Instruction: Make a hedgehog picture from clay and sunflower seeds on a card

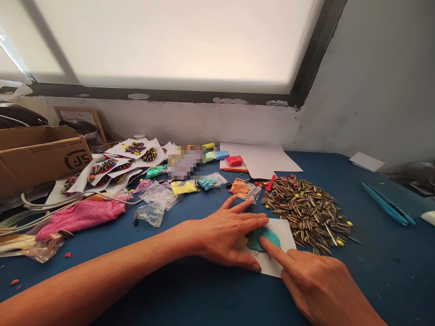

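Observation:
A flat patch of turquoise modelling clay point(268, 240) lies on a small white sheet of paper point(285, 228) that bears a few short pen strokes. My left hand point(226, 235) rests flat over the paper's left side, fingers spread, partly covering the clay. From the right, my right hand point(314, 276) presses its stretched-out index fingertip onto the clay. Its other fingers curl under, partly hidden, and no held object shows. A heap of striped sunflower seeds point(306, 210) sits just beyond the paper, mixed with small coloured bits.
Blue tweezers point(387, 203) lie at the right. Behind my hands are bagged orange clay point(240, 188), yellow clay point(183, 187), a red clay pack point(234, 160) and white sheets point(268, 156). A pink cloth point(83, 217), white cable point(50, 203) and cardboard box point(41, 156) occupy the left.

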`<act>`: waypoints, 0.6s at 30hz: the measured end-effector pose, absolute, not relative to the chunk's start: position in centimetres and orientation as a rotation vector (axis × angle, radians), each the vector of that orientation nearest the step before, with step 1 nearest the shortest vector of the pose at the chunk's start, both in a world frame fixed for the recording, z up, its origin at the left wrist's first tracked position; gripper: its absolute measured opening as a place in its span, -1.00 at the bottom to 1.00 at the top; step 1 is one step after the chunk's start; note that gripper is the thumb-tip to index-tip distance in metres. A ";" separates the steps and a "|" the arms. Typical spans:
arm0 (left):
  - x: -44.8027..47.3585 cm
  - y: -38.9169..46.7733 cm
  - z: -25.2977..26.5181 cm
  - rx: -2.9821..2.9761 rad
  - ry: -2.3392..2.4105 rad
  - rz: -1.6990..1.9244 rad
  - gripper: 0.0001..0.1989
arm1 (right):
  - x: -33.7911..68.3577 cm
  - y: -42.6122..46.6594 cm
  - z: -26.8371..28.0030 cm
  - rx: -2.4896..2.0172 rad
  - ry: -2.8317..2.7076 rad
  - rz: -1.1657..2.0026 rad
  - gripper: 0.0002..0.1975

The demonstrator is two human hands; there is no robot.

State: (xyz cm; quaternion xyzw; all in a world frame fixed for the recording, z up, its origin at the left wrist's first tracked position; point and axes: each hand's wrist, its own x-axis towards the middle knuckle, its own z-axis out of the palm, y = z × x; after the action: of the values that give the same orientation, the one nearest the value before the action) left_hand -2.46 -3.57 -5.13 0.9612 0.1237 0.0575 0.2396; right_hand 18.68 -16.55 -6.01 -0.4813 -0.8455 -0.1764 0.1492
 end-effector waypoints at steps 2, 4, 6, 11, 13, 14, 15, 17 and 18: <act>-2.5 -3.6 -5.1 2.626 0.346 0.149 -0.14 | 18.5 -16.4 -5.9 -1.409 -2.419 -0.548 -0.49; -2.5 -3.6 -5.1 2.623 0.350 0.146 -0.13 | 18.5 -16.3 -5.8 -1.437 -2.390 -0.540 -0.49; -2.4 -3.7 -5.1 2.619 0.351 0.148 -0.12 | 18.5 -16.3 -5.7 -1.474 -2.359 -0.505 -0.49; -2.4 -3.7 -5.0 2.614 0.358 0.146 -0.13 | 18.5 -16.1 -5.8 -1.566 -2.364 -0.422 -0.47; -2.4 -3.7 -5.0 2.617 0.356 0.148 -0.13 | 18.4 -16.0 -5.8 -1.576 -2.379 -0.344 -0.49; -2.4 -3.7 -5.0 2.618 0.354 0.151 -0.13 | 18.3 -15.9 -5.7 -1.574 -2.378 -0.313 -0.50; -2.4 -3.7 -5.0 2.619 0.352 0.154 -0.13 | 18.2 -15.9 -5.5 -1.567 -2.369 -0.294 -0.51; -2.4 -3.7 -5.0 2.613 0.354 0.155 -0.12 | 18.3 -15.8 -5.2 -1.561 -2.328 -0.300 -0.50; -2.4 -3.7 -5.0 2.609 0.357 0.151 -0.12 | 18.3 -15.9 -5.0 -1.565 -2.303 -0.324 -0.49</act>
State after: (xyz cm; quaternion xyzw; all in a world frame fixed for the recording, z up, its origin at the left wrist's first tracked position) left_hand -2.42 -3.73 -5.00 0.9579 0.1311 0.0555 0.2493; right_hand 18.33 -15.88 -5.01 -0.5504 -0.8098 -0.1139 0.1682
